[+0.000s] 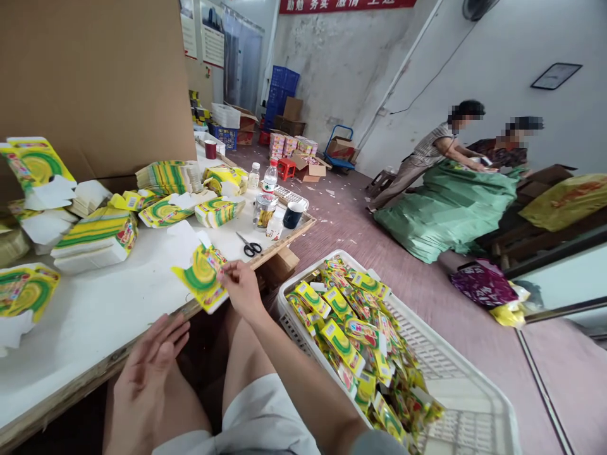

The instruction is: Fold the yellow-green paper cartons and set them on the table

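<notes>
Pinched at its right edge, a flat yellow and green printed carton [202, 275] is in my right hand [241, 287], over the front edge of the white table [118, 316]. My left hand [152, 363] is near the table edge, fingers stretched out and nothing in it. Stacks of similar flat cartons [97, 240] lie along the back of the table, some fanned out. To the right of my knees, a white plastic basket [455, 360] holds many small yellow and green boxes [339, 341].
Black-handled scissors [251, 246], a dark mug [294, 216], a water bottle [270, 177] and small jars stand near the table's right end. A large cardboard sheet [95, 82] rises behind the stacks. Two people bend over a big green sack [446, 208] across the room.
</notes>
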Demonstrator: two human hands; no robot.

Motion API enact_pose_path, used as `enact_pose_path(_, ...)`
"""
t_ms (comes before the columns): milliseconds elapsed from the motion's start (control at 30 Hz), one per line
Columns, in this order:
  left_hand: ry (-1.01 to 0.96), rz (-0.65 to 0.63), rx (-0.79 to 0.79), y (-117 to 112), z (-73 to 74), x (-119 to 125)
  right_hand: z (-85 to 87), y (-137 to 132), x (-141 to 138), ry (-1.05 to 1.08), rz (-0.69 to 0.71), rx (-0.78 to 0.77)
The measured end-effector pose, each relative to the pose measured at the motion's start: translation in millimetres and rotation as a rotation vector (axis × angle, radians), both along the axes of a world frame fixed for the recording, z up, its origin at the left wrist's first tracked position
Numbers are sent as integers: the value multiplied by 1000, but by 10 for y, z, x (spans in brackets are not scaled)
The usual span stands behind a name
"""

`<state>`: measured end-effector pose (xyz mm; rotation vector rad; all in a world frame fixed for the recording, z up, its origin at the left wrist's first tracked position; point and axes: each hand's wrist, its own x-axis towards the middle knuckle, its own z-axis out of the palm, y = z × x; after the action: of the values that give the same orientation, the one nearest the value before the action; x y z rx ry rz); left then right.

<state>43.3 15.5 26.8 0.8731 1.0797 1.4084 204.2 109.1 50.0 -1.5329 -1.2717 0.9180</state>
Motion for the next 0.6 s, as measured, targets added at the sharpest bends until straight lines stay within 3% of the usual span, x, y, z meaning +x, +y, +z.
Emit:
enact_pose_path(133,-149,18,-132,-8,88,30,-95,-691,-92,360,107,-67)
enact_pose_path(200,-196,-78,-213,-27,112,86,-142,-899,-103,625,142,-126)
enact_pose_path(267,-242,-185,-249,-46,131,130,-125,-1012,-71,693,154,-141)
enact_pose_path(333,-279,-244,-278,-60,146,150,-27,-1070,-5,416,102,-47)
enact_pose_path(433,-323,-290,-354,-88,157,152,193,-1122,98,-76,58,224)
enact_pose_path(500,-322,-309,-404,-117,153,150,309,-1144,134,-206,185,339)
enact_pose_path(600,-263,-302,-441,-152,133,139,376,-1152,135,-275,299,325)
